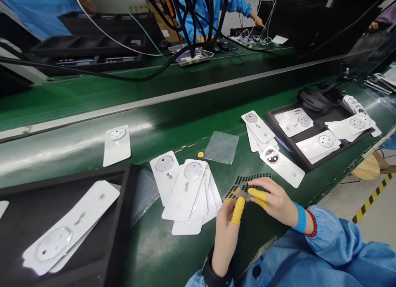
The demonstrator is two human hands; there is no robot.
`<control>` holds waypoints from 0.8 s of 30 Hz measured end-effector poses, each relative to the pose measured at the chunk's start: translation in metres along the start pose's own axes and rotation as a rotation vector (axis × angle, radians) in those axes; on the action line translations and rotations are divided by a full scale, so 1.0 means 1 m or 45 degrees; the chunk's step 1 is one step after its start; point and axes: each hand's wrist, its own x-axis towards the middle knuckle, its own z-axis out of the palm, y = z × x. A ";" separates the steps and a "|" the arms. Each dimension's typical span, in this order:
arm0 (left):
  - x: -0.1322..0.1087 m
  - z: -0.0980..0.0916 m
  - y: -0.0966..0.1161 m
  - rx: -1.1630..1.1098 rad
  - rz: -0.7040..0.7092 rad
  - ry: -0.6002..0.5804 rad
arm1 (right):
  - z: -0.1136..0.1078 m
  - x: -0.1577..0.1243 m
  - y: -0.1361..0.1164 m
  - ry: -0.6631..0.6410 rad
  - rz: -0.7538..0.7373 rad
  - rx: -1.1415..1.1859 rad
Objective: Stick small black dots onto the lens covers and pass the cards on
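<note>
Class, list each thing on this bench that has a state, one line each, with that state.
Left hand: yellow finger cots on, pinching a small clear piece.
Right hand: yellow finger cots on, pinching the small clear piece.
Black-dotted sheet: flat under the hands.
White cards: fanned, overlapping.
Black tray: holding white cards.

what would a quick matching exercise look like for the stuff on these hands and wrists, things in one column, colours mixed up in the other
Things
1. finger cots
2. wide band on the right hand's wrist
3. beaded bracelet beside that band
4. strap on the left hand's wrist

Colours
A. black
B. yellow
C. red
D. blue

Right pairs: 1-B, 2-D, 3-C, 4-A
</note>
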 end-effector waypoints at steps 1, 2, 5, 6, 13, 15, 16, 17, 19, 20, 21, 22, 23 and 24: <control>0.001 0.002 0.002 -0.057 0.012 0.025 | -0.003 0.003 -0.004 -0.030 -0.036 0.053; 0.003 0.003 0.004 -0.110 0.014 0.044 | -0.005 0.006 -0.008 -0.080 -0.049 0.126; 0.005 0.003 0.008 -0.244 -0.028 0.058 | -0.008 0.013 -0.015 -0.180 0.092 0.370; 0.006 0.003 0.008 -0.280 -0.050 0.055 | -0.007 0.015 -0.015 -0.159 0.161 0.413; 0.003 0.008 0.007 -0.391 -0.128 0.069 | 0.004 0.021 -0.009 -0.132 0.000 0.057; 0.003 0.009 0.005 -0.394 -0.119 0.087 | 0.007 0.019 -0.009 -0.208 -0.095 -0.136; 0.004 0.009 0.004 -0.396 -0.112 0.094 | 0.008 0.018 -0.009 -0.231 -0.156 -0.226; 0.004 0.009 0.003 -0.398 -0.107 0.097 | 0.009 0.017 -0.009 -0.246 -0.222 -0.302; 0.006 0.009 0.001 -0.401 -0.106 0.090 | 0.012 0.017 -0.007 -0.271 -0.346 -0.409; 0.007 0.008 0.000 -0.401 -0.111 0.081 | 0.013 0.017 -0.006 -0.288 -0.388 -0.438; 0.008 0.007 -0.001 -0.399 -0.118 0.072 | 0.014 0.018 -0.004 -0.309 -0.407 -0.450; 0.009 0.007 -0.002 -0.393 -0.123 0.065 | 0.015 0.019 -0.002 -0.326 -0.413 -0.451; 0.010 0.006 -0.003 -0.385 -0.128 0.063 | 0.016 0.019 0.001 -0.339 -0.410 -0.449; 0.010 0.006 -0.003 -0.373 -0.130 0.063 | 0.016 0.019 0.003 -0.356 -0.402 -0.450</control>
